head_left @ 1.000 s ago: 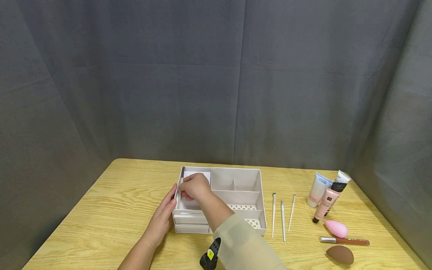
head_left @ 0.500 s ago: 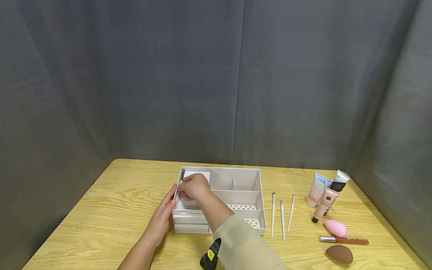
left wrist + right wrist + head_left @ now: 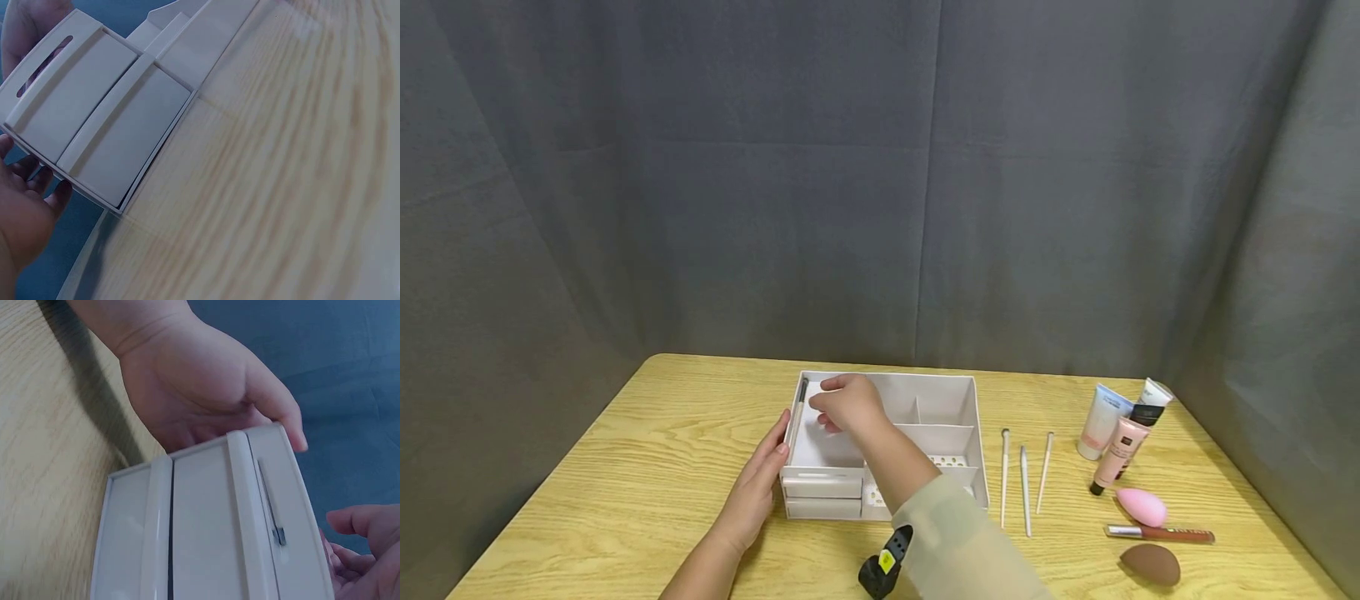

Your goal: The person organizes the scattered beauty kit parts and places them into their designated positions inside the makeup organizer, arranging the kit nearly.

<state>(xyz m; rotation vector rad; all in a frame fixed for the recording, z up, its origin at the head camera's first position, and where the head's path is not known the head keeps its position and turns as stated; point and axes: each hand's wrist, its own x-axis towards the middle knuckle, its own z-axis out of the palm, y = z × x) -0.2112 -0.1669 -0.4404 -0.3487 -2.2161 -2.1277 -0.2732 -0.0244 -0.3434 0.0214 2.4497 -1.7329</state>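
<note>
A white desktop organizer (image 3: 883,426) with two small front drawers stands on the table. In its left compartment, along the left wall, lies a makeup brush (image 3: 802,392), dark-tipped end toward the back. My left hand (image 3: 754,492) rests against the organizer's outer left side with extended fingers, seen too in the right wrist view (image 3: 194,381). My right hand (image 3: 852,406) hovers over the same compartment, just right of the brush, its fingers loosely bent and holding nothing. In the left wrist view my left fingers (image 3: 40,181) touch the side beside the drawers.
Right of the organizer lie several slim brushes (image 3: 1025,492). Farther right stand squeeze tubes (image 3: 1103,425), with a pink makeup sponge (image 3: 1142,507), a lip gloss tube (image 3: 1180,536) and a brown sponge (image 3: 1152,564) nearer the front. Grey curtains (image 3: 880,183) hang behind the table (image 3: 625,492).
My right hand has let go of the makeup brush and moved right, away from it. The brush now lies along the left wall. My left hand stays on the organizer's side.
</note>
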